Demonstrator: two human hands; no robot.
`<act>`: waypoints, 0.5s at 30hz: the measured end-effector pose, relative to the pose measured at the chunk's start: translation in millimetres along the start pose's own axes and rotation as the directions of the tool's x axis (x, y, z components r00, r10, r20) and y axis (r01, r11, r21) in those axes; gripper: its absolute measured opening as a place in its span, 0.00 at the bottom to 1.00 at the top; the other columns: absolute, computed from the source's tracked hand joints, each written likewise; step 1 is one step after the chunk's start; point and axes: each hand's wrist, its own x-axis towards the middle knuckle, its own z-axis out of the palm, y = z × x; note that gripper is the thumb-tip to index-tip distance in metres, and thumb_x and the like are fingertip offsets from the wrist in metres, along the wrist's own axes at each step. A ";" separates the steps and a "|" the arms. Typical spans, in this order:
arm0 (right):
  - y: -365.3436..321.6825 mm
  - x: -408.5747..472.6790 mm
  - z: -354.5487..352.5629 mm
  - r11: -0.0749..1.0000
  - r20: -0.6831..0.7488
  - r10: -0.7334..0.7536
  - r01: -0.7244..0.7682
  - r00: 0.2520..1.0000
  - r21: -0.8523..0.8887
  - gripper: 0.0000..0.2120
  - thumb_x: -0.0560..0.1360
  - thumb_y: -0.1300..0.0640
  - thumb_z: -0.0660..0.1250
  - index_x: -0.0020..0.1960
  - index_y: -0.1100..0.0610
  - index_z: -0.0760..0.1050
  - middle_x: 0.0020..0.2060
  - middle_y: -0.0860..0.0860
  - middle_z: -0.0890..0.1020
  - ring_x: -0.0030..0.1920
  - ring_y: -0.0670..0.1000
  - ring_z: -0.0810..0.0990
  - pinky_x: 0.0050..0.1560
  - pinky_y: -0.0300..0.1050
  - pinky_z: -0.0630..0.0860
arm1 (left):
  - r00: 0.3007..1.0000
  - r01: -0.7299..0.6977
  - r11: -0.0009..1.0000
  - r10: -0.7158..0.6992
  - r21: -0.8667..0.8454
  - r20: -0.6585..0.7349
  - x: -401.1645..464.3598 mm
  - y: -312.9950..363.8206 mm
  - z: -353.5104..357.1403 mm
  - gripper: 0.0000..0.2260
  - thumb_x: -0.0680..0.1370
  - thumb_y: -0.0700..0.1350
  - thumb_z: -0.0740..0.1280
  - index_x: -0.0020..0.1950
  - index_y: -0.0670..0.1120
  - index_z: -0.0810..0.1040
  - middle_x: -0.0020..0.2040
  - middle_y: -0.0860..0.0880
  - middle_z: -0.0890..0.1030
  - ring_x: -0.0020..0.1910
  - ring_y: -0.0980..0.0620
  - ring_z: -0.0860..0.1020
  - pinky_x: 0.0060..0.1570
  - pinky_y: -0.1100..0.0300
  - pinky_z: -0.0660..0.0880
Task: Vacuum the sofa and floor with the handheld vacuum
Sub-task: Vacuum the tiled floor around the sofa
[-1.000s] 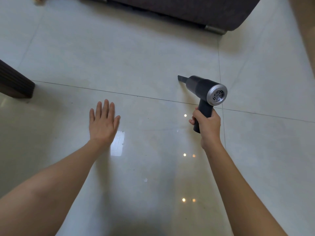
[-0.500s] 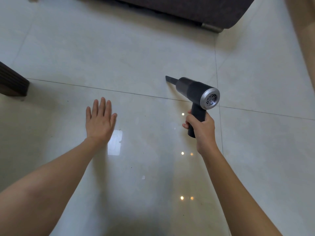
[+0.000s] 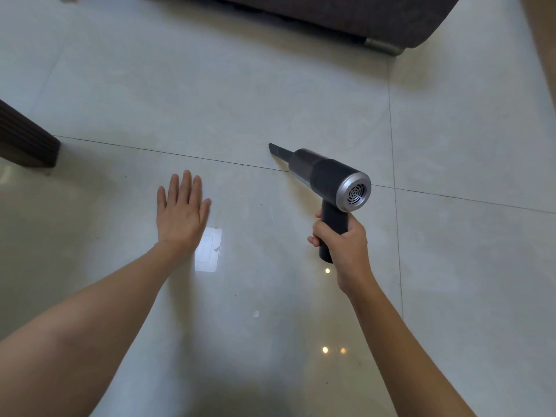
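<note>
The right hand (image 3: 346,245) wraps its fingers round the matte dark grip of the handheld vacuum (image 3: 326,179), a pistol-shaped body with a ribbed silver end cap and a flat tapered nozzle (image 3: 278,151) angled down at a grout line of the glossy pale tiled floor (image 3: 180,85). The left hand (image 3: 180,213) hangs flat, fingers straight and together. The dark fabric sofa (image 3: 346,13) sits at the floor's far edge.

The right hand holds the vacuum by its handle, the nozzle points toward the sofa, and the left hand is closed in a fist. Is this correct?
Not quite. In the head view the left hand is open, fingers straight, not a fist. The rest stands: the right hand grips the vacuum by its handle, nozzle pointing toward the sofa.
</note>
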 end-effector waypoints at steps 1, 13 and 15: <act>0.6 0.2 0.0 1.000 0.000 -0.002 0.002 1.000 -0.007 0.08 0.72 0.67 0.65 0.46 0.56 0.75 0.27 0.44 0.76 0.31 0.47 0.75 0.41 0.48 0.72 | 1.000 0.001 1.000 -0.001 0.004 0.001 0.1 -0.1 0.0 0.26 0.83 0.55 0.44 0.79 0.47 0.47 0.80 0.48 0.46 0.78 0.47 0.43 0.75 0.47 0.40; -10.1 16.1 1.8 1.000 -0.026 -0.004 0.004 1.000 -0.012 0.07 0.72 0.66 0.66 0.46 0.55 0.74 0.39 0.48 0.76 0.33 0.47 0.76 0.31 0.36 0.68 | 1.000 0.001 1.000 -0.001 0.009 0.000 0.0 1.0 -0.1 0.26 0.83 0.55 0.43 0.79 0.47 0.47 0.80 0.48 0.46 0.78 0.47 0.43 0.75 0.47 0.41; -10.6 16.1 1.0 1.000 -0.028 -0.008 0.007 1.000 -0.013 0.07 0.72 0.66 0.66 0.46 0.54 0.74 0.38 0.48 0.76 0.33 0.47 0.76 0.32 0.37 0.68 | 1.000 -0.001 1.000 0.001 0.010 0.000 -0.1 0.9 0.0 0.26 0.83 0.56 0.43 0.79 0.47 0.47 0.80 0.49 0.46 0.78 0.47 0.42 0.75 0.48 0.40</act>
